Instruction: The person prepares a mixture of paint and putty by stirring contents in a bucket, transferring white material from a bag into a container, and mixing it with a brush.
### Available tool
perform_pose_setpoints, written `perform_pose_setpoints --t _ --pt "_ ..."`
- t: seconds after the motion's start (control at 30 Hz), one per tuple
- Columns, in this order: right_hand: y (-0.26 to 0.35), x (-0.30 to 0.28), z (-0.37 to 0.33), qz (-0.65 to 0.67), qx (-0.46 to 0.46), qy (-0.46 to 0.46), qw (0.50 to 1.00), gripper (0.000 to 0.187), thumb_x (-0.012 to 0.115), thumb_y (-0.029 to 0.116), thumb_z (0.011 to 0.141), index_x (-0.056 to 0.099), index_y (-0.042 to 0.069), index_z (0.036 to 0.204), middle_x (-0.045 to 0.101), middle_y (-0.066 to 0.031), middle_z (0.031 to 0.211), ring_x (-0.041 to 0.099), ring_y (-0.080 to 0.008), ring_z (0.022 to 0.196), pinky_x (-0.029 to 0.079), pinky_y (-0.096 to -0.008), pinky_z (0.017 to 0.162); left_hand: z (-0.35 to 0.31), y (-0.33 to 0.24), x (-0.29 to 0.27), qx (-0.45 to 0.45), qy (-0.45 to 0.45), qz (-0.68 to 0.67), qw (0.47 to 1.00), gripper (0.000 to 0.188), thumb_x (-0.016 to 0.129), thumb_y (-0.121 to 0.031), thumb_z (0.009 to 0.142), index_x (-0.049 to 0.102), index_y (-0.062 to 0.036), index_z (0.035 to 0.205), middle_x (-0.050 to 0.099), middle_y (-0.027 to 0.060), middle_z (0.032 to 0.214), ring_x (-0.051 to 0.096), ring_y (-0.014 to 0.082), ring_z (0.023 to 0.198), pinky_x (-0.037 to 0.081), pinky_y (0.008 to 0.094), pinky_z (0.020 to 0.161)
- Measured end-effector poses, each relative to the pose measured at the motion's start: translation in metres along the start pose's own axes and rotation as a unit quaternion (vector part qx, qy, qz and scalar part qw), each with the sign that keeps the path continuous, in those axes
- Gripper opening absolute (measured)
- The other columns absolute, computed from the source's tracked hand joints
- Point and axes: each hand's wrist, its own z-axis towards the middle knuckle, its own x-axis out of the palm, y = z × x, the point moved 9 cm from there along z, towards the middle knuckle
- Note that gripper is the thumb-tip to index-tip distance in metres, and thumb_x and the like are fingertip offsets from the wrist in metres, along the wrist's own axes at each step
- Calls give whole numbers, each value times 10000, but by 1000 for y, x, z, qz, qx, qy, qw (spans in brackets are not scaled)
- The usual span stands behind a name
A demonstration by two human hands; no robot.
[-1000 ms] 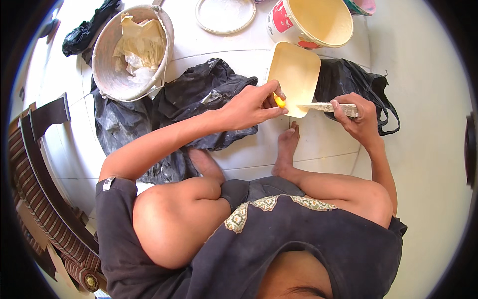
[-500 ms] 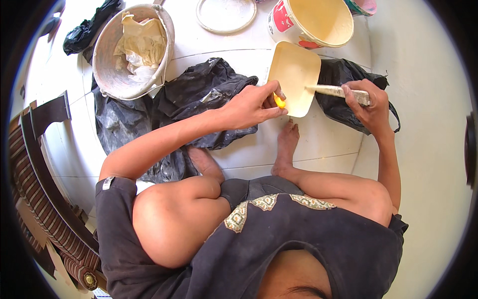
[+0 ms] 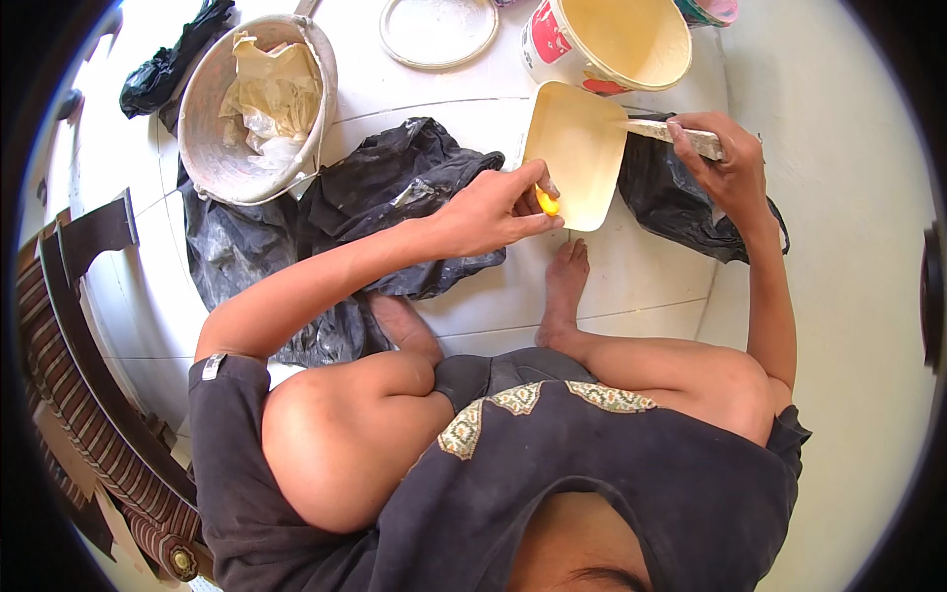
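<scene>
A shallow cream tray (image 3: 582,138) with rounded corners sits in front of me, coated with pale yellow inside. At its near left edge my left hand (image 3: 501,209) is closed, with a small bright yellow object (image 3: 547,202) between thumb and fingers. That object's kind is unclear, and whether the hand also grips the tray is hidden. My right hand (image 3: 727,163), beyond the tray's right side, is closed around a white-smeared paintbrush (image 3: 695,138). The brush appears edge-on, its narrow tip at the tray's right rim.
A large open bucket (image 3: 641,59) with yellowish inner walls stands behind the tray. Far left, a dirty bucket (image 3: 202,128) holds crumpled plastic. Black plastic bags (image 3: 395,178) lie on the tiles, another bag (image 3: 676,202) right of the tray. A round lid (image 3: 439,54) lies far back; a striped chair (image 3: 109,414) stands left.
My right hand has moved the paintbrush away from me, up along the tray's right side. The left hand keeps its grip and place at the tray. The view has shifted slightly.
</scene>
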Motion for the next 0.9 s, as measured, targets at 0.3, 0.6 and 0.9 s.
perform_pose_setpoints --t 0.3,0.6,0.9 --pt "4 6 17 14 14 4 1000 183 714 186 876 685 10 914 654 -95 752 614 -199 610 486 -316 577 0 -2 1 -2 9 -5 1000 353 653 -225 940 495 -2 1163 679 141 910 663 188 825 529 342 775" --pt "-4 11 -7 74 153 62 983 205 688 201 894 675 3 843 615 -79 635 531 -163 510 424 -315 503 -3 2 -3 19 -17 -19 999 323 650 -217 944 495 2 1125 674 125 892 654 169 807 530 342 772" --pt "48 36 -44 89 63 123 986 87 719 127 833 689 45 834 609 -106 655 563 -242 574 453 -350 545 2 -3 -14 0 -36 -66 997 285 609 -219 980 450 12 1031 667 122 898 637 121 784 535 298 718"
